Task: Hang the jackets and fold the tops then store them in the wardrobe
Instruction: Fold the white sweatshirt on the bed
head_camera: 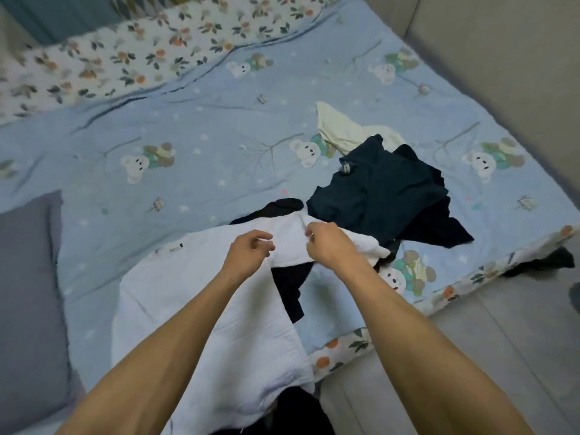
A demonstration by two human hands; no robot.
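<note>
White top lies on the bed, long axis running from me outward; my right hand pinches its far edge, my left hand, loosely curled, rests alongside.

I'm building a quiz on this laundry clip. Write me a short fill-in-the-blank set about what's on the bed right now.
1. Both hands work on a garment whose colour is ____, the white top.
2. The right hand pinches the top's fabric, while the left hand has its fingers loosely ____ just above it.
3. The navy top lies on the side of the white one nearer the ____ hand.
4. The blue bedsheet is printed with cartoon ____.

Missing words: white; curled; right; bears
</note>
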